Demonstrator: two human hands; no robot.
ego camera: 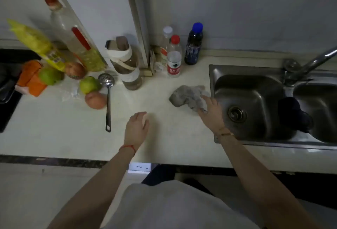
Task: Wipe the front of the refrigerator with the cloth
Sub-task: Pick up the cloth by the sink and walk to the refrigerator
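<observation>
A crumpled grey cloth [187,96] lies on the pale countertop [164,137], just left of the steel sink [249,101]. My right hand [212,114] reaches over the sink's left rim and grips the cloth's right end between thumb and fingers. My left hand [137,128] hovers palm down over the middle of the counter with its fingers loosely curled, holding nothing. It is well apart from the cloth. No refrigerator shows in this view.
Several bottles [174,57] stand along the back wall. A slotted ladle [107,99], apples [90,84] and tomatoes, a yellow packet [36,44] and a tall oil bottle [76,37] crowd the left side. A faucet [313,62] rises behind the sink. A dark object [293,112] sits in the basin.
</observation>
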